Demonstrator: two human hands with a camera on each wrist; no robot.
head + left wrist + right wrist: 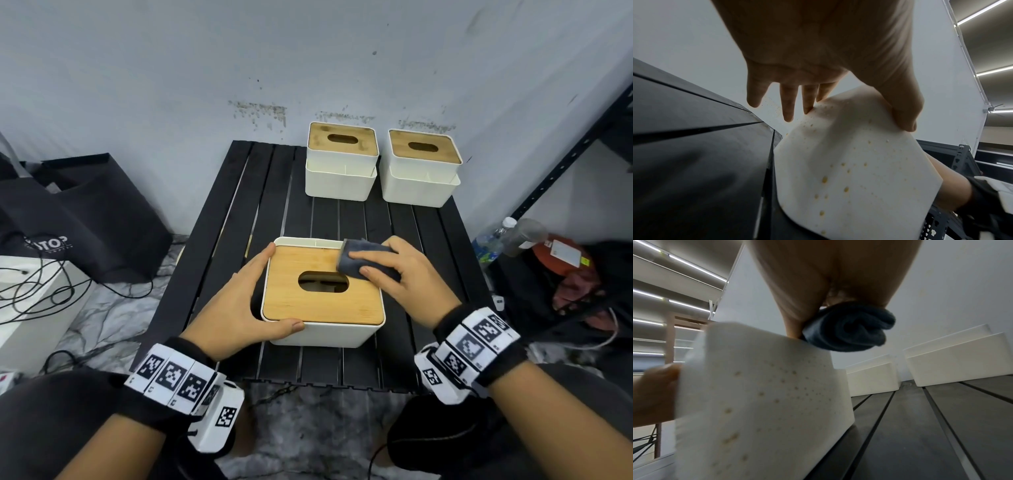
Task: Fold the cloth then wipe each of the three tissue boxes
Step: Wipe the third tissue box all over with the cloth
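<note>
Pressing cloth (373,264) onto box lid (308,308).

A pale grey wall (154,68) rises behind the far edge of a black slatted table (233,212), with dark scuff marks (260,113) just above that edge. Off the table's left edge a black bag (102,212) slumps against the wall. Nearer stands a white box (20,308) draped with black cables (51,291). Off the right edge is a black metal rack (575,152) with plastic bottles (493,240) at its foot. A crumpled grey marbled sheet (113,308) covers the floor. The wrist views show strip lights (982,13) on the ceiling.
</note>
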